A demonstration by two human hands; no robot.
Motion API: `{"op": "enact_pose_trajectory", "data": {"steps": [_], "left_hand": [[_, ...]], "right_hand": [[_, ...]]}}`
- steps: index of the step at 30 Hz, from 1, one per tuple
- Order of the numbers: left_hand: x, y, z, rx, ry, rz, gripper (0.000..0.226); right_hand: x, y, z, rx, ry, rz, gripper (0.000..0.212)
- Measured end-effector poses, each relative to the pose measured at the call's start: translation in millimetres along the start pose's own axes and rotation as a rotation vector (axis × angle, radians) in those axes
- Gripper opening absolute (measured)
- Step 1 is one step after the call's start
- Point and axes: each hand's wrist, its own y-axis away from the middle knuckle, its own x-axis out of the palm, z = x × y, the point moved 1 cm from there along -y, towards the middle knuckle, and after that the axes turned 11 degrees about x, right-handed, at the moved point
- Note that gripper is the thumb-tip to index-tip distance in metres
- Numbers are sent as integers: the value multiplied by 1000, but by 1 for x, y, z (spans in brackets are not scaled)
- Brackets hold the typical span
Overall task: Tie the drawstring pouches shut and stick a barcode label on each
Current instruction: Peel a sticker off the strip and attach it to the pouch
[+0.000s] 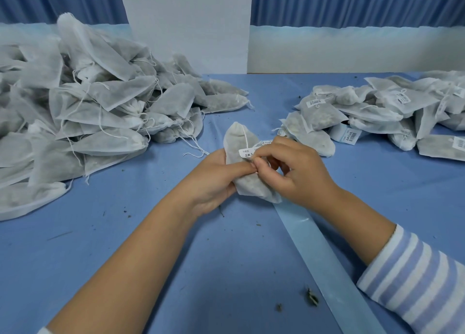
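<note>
1. Left hand (214, 180): gripping the lower half of one white pouch (242, 162) from the left side, fingers curled under it, thumb lying across the front toward the label.
2. Right hand (294, 167): pinching, thumb and forefinger tips pressed together at the pouch's middle, just below a small white label (245, 153); remaining fingers loosely curled, not flat. Unable to tell whether a label corner or a string is being pinched.
3. Pouch: being held tilted just above the blue table (176, 258), closed end pointing away, a drawstring (245, 136) running down its face.
4. Label: sitting on the pouch front, handwritten marks showing, right edge hidden by the right forefinger.
5. Left of the held pouch: a tall heap of unlabelled pouches (88, 107), strings trailing loose.
6. Right of the held pouch: a lower pile of labelled pouches (377, 110), barcode stickers showing on several.
7. Below the held pouch: a glossy pale-blue backing strip (324, 263) running diagonally toward the near right edge, passing under the right forearm.
8. Striped sleeve (415, 281): pushed up on the right arm.
9. Dark crumbs (311, 296): lying scattered on the table near the strip.
</note>
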Motion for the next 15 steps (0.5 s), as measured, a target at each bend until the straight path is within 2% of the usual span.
{"op": "enact_pose_trajectory", "data": {"steps": [4, 7, 10, 12, 15], "left_hand": [[-2, 0, -3, 0, 36, 66, 20], [-2, -1, -5, 2, 87, -57, 16], [-3, -4, -4, -4, 124, -216, 21], [-3, -5, -3, 2, 152, -252, 23], [-4, -5, -4, 19, 219, -261, 25]], "right_hand": [[-2, 0, -2, 31, -53, 46, 21], [-2, 0, -2, 61, -148, 47, 24], [-1, -2, -6, 163, -254, -56, 21], [-1, -4, -9, 191, -247, -82, 22], [2, -3, -12, 186, -186, -29, 25]]}}
